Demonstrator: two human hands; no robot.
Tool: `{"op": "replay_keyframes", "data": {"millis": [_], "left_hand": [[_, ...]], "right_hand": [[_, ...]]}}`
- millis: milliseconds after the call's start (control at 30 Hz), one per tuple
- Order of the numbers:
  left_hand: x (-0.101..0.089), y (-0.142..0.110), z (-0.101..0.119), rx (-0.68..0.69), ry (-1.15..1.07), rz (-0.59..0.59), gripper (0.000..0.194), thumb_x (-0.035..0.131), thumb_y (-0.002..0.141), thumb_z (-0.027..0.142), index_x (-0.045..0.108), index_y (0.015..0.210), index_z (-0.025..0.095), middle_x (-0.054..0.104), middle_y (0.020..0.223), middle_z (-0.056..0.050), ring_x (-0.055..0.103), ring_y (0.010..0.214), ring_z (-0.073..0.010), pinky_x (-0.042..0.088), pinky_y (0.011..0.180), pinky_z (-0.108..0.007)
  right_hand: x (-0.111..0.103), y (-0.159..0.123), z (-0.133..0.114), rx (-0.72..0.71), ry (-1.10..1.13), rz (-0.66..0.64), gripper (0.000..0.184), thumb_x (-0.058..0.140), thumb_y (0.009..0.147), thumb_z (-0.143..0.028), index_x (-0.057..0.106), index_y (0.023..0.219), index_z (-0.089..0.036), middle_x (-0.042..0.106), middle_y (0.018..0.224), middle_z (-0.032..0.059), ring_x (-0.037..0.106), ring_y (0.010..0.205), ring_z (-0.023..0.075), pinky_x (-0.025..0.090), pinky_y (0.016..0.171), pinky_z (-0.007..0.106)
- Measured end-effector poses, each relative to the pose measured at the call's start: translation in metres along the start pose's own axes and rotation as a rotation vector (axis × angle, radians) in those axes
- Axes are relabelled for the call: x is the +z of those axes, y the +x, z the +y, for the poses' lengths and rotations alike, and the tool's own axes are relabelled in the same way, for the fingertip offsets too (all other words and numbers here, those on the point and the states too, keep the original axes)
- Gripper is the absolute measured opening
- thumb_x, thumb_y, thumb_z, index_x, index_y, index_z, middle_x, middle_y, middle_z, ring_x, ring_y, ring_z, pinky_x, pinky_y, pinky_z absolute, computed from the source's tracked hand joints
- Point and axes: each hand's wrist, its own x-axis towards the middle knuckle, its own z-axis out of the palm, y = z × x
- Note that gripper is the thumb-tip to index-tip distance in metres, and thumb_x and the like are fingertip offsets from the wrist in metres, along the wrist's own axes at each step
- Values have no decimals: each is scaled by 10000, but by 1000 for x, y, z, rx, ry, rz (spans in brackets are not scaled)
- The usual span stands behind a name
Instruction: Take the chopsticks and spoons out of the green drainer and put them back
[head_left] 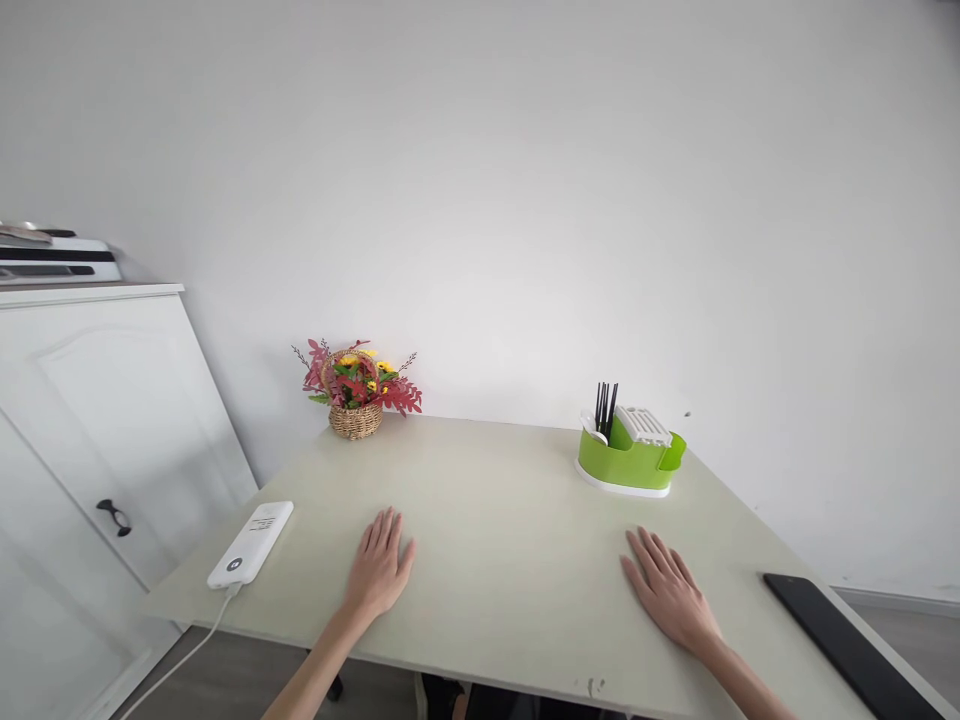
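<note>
My left hand (pixel 380 568) lies flat on the pale table (pixel 495 560), palm down with its fingers stretched out. My right hand (pixel 667 590) rests flat on the same tabletop, fingers slightly apart. Neither hand holds anything. Beyond the right hand stands a green utensil holder (pixel 622 463) on a white base. Black chopsticks (pixel 606 408) and a white spoon (pixel 592 428) stick up from it, beside a white slotted part (pixel 643 426). Left of my left hand lies a white power bank (pixel 251 545) with a white cable (pixel 195 650) plugged into its near end.
A wicker basket (pixel 355 421) of red and yellow flowers stands at the back left, near the wall. A long black flat object (pixel 847 640) lies along the right edge. A white cabinet (pixel 97 420) flanks the table's left side, carrying a white and black device (pixel 60 262).
</note>
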Motion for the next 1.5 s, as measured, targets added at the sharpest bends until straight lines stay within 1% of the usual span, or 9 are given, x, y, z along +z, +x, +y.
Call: {"op": "replay_keyframes", "data": {"millis": [233, 367, 533, 733, 867, 1133, 1333, 1500], "left_hand": [[4, 5, -1, 5, -5, 22, 709, 322, 1031, 546, 440, 1580, 113, 347, 1674, -137, 311, 1560, -324, 274, 1267, -517], [4, 11, 1, -6, -19, 9, 699, 304, 1035, 519, 446, 1574, 99, 361, 1668, -140, 305, 1562, -327, 250, 1276, -514], [2, 14, 3, -15, -31, -4, 706, 301, 1033, 515, 434, 1579, 88, 357, 1669, -152, 294, 1565, -339, 236, 1272, -537], [4, 13, 2, -9, -32, -17, 672, 288, 1046, 535, 424, 1598, 176, 330, 1690, -105, 276, 1574, -323, 224, 1273, -530], [3, 12, 4, -3, -39, -19, 640, 291, 1056, 533, 441, 1593, 219, 330, 1692, -99, 271, 1574, -335, 235, 1263, -547], [-3, 4, 14, 4, -63, 14, 560, 310, 1066, 495, 478, 1570, 317, 363, 1684, -63, 289, 1564, -361, 254, 1248, -576], [2, -2, 20, 13, -86, 51, 566, 313, 1060, 510, 484, 1566, 321, 366, 1683, -51, 295, 1559, -371, 256, 1245, -592], [2, -2, 23, 10, -80, 53, 575, 307, 1059, 508, 496, 1560, 300, 378, 1677, -62, 292, 1560, -372, 252, 1247, -596]], "right_hand": [[0, -1, 0, 4, 16, 15, 777, 197, 1011, -639, 334, 1643, -208, 260, 1719, 22, 203, 1592, 237, 155, 1302, 472], [-2, -1, 0, 0, 4, 12, 775, 198, 1011, -638, 339, 1641, -208, 255, 1720, 22, 199, 1593, 239, 148, 1302, 475], [-5, -2, -1, 4, 6, 0, 771, 194, 1017, -636, 337, 1641, -208, 253, 1721, 23, 185, 1596, 231, 150, 1303, 469], [-5, -2, 0, 5, 19, 2, 769, 197, 1019, -640, 332, 1643, -213, 253, 1721, 19, 187, 1596, 231, 141, 1306, 467], [-5, -2, 0, 3, 15, 8, 774, 189, 1018, -642, 340, 1639, -205, 259, 1719, 23, 190, 1595, 231, 150, 1303, 470], [-6, -4, 0, 4, 20, 13, 771, 193, 1016, -639, 348, 1636, -208, 273, 1715, 22, 199, 1593, 231, 154, 1302, 467], [-8, -4, 0, 13, 35, 13, 748, 208, 1019, -621, 344, 1638, -224, 280, 1714, 23, 198, 1593, 233, 150, 1303, 469], [-8, -4, 0, 17, 21, 2, 763, 198, 1017, -632, 349, 1636, -212, 271, 1716, 27, 199, 1593, 232, 152, 1303, 465]]}}
